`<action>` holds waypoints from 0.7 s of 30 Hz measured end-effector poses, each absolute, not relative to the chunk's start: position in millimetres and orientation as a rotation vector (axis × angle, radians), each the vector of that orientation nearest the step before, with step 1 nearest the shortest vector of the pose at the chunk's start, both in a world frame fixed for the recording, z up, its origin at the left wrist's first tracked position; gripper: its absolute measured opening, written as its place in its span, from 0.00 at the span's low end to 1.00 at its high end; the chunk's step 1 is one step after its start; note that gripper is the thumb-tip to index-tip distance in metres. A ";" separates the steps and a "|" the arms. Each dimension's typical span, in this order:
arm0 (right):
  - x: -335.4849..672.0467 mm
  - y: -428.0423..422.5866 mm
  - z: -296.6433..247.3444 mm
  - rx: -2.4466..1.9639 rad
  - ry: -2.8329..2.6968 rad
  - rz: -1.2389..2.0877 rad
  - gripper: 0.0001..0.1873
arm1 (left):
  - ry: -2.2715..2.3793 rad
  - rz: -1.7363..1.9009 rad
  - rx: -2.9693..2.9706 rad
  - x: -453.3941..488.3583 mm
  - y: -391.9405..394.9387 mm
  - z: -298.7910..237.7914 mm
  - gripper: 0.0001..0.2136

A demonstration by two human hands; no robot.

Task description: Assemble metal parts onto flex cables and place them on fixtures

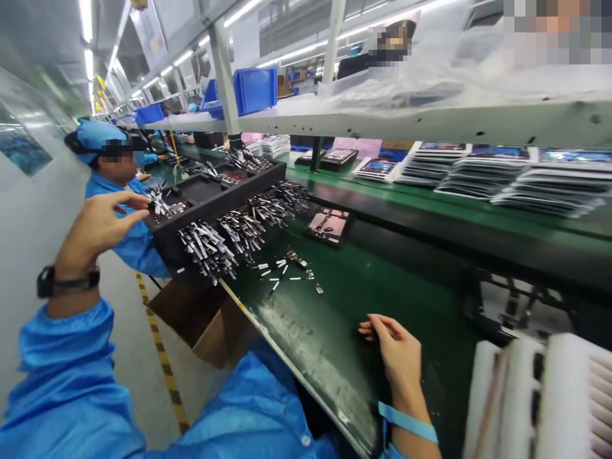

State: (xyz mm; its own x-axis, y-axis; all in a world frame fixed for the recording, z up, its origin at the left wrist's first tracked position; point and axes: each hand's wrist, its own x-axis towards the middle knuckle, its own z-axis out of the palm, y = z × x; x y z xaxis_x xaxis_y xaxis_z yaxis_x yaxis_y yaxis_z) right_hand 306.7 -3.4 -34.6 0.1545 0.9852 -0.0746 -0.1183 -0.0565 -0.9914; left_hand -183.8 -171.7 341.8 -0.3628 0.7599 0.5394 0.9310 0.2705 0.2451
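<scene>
The person wears a blue smock (67,382), a black wristwatch (68,281) above the left hand (98,229), and a blue strap (408,422) above the right hand (394,350).

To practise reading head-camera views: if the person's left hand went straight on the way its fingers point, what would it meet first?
Probably the small metal parts in the black compartment tray, just past the left hand; depth is unclear, so it might pass above them.

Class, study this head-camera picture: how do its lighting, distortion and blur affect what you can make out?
In the head view, the ceiling light strips give bright, fairly even light with few hard shadows; wide-angle distortion bends the long shelf edge; the white foam blocks at lower right look soft and blurred.
</scene>
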 end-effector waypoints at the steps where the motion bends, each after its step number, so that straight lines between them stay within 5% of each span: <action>1: 306.1 -3.5 -34.0 -1.247 -0.984 1.191 0.33 | -2.280 -0.681 -1.587 -205.1 -161.2 346.1 0.19; 8: 304.9 -5.9 -32.8 -1.295 -1.019 1.166 0.36 | -2.169 -0.273 -1.986 -263.8 -95.9 345.5 0.20; 21: 303.5 -0.5 -32.2 -1.391 -1.030 1.159 0.35 | -2.231 -0.274 -2.161 -269.6 -91.1 342.0 0.29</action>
